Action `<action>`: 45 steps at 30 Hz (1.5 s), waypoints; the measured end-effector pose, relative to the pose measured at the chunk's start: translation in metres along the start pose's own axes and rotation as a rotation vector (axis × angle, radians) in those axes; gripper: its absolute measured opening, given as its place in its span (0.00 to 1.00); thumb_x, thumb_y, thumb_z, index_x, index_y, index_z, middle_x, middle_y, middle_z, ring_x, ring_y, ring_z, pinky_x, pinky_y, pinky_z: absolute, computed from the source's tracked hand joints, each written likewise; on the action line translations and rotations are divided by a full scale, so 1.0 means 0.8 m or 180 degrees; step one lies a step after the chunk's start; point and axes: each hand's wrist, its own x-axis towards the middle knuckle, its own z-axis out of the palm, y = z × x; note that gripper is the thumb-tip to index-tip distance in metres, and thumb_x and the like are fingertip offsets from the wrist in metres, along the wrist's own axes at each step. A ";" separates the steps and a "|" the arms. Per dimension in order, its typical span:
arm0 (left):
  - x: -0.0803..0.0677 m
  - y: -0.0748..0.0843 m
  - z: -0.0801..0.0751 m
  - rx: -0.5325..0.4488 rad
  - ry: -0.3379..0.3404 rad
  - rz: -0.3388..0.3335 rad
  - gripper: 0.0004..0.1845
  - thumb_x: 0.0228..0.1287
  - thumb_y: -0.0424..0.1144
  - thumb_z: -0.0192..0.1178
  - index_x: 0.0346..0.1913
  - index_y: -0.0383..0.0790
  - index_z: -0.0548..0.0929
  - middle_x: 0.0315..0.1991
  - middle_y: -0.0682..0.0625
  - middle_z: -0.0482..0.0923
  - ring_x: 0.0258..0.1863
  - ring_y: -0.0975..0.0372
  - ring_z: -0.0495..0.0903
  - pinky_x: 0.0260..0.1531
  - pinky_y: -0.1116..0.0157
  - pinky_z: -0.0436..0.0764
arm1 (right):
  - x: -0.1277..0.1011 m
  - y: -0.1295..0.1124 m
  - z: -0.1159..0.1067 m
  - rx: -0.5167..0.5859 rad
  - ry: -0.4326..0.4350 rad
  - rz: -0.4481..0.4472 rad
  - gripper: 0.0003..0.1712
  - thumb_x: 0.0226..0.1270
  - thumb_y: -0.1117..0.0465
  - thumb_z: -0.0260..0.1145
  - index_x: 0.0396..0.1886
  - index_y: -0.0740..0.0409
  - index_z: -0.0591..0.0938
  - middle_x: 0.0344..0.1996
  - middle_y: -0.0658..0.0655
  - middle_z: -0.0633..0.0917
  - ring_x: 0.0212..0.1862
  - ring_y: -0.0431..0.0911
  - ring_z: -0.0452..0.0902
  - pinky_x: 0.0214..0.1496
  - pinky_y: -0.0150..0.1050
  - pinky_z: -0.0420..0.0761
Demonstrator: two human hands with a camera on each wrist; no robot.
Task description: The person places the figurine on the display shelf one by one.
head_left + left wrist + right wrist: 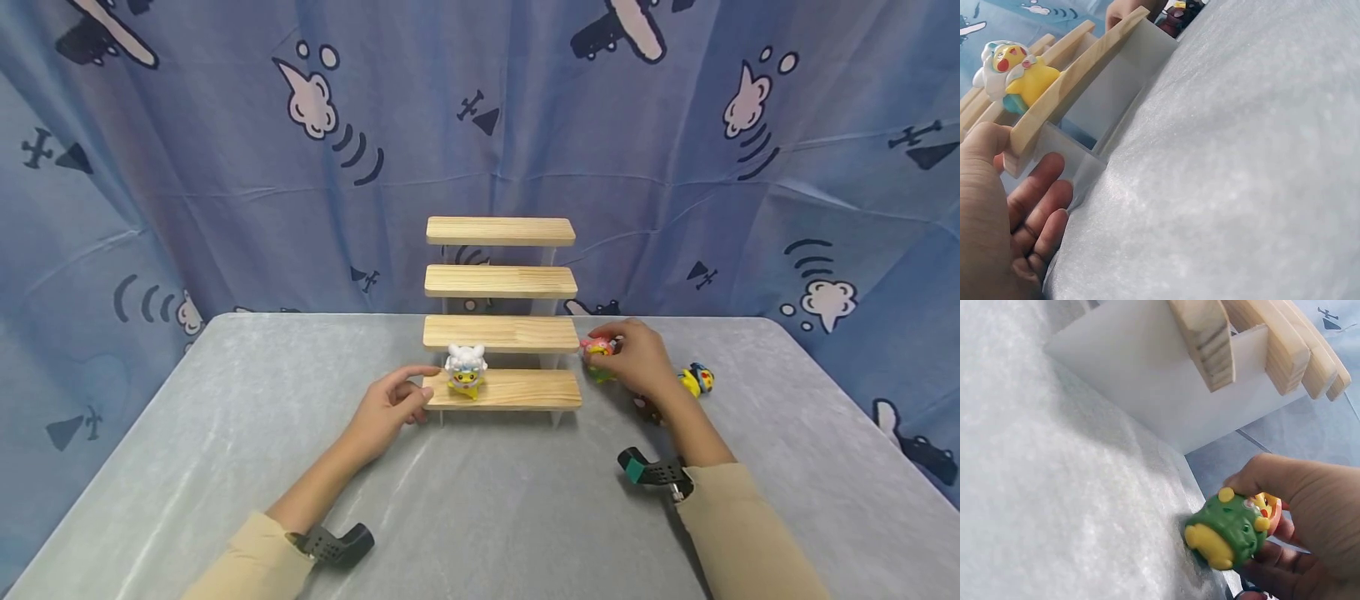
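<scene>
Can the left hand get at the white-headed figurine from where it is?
Likely yes: the left hand touches the left end of the bottom shelf, the white-headed figurine stands close by on it, and nothing visible blocks the gap.

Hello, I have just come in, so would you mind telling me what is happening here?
A person is handling small figures beside a stepped wooden stand. The right-hand grip holds the green figure low, just right of the stand. The left-hand grip holds the left end of the lowest shelf, where a white-hooded figure stands. A blue-capped figure is on the table, near a dark thing partly hidden by the right arm.
</scene>
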 end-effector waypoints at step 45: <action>0.000 -0.002 -0.001 0.0047 0.0014 0.0020 0.17 0.69 0.37 0.56 0.58 0.41 0.77 0.33 0.33 0.82 0.28 0.52 0.80 0.30 0.64 0.79 | -0.014 -0.023 -0.058 -0.0004 -0.0423 -0.0362 0.26 0.54 0.48 0.73 0.51 0.55 0.83 0.46 0.60 0.84 0.45 0.53 0.80 0.43 0.48 0.82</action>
